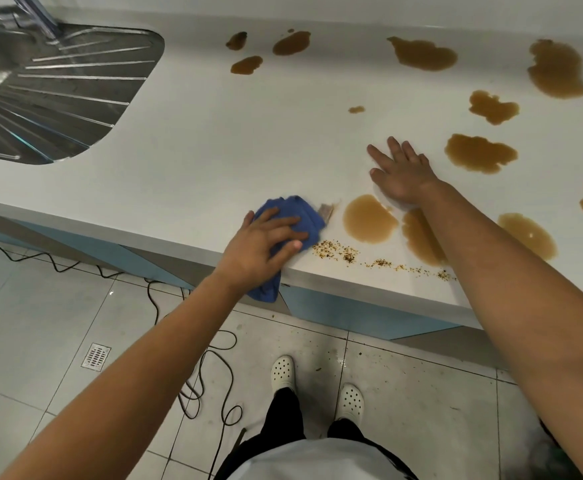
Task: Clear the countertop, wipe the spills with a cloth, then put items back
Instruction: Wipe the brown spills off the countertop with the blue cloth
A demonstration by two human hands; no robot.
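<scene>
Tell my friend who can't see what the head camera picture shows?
A person's left hand presses a blue cloth on a white countertop beside brown spills and crumbs. Their right hand lies flat.

left hand [262, 240] presses blue cloth [295, 216] on countertop [214, 150]; right hand [401, 174] flat beside brown spills [369, 219].
</scene>
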